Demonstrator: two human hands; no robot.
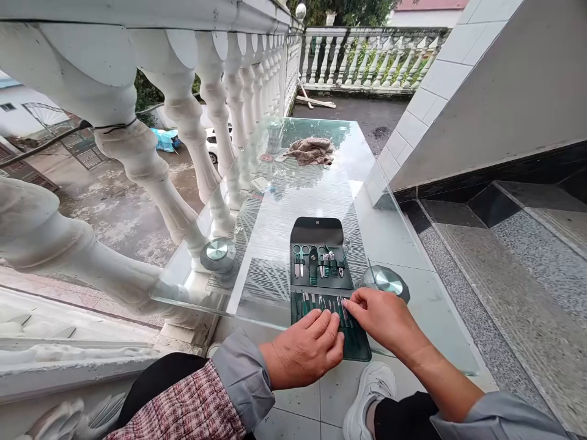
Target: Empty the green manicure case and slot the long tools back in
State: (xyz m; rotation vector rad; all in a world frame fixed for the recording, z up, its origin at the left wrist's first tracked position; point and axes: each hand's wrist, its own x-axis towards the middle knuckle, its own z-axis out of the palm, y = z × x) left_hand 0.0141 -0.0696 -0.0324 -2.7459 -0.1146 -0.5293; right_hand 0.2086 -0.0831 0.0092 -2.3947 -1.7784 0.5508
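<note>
A dark green manicure case (pixel 323 282) lies unfolded on the glass table, its black flap at the far end. Green-handled scissors (pixel 301 258), nail clippers (pixel 333 263) and other small tools sit strapped in its upper panel. Slim metal tools stand in a row along the lower panel. My left hand (pixel 309 347) rests over that lower panel, its fingers bent and close together; what lies under the fingertips is hidden. At the right end of the row, my right hand (pixel 383 315) pinches thumb and forefinger at a slim manicure tool (pixel 345 304), mostly covered by the fingers.
The glass table (pixel 275 299) has round metal-topped supports, one at left (pixel 217 252) and one at right (pixel 387 281). A crumpled brown cloth (pixel 310 151) and a small white card (pixel 260 184) lie farther back. White balusters (pixel 137 153) flank the left, stone steps (pixel 495 263) the right.
</note>
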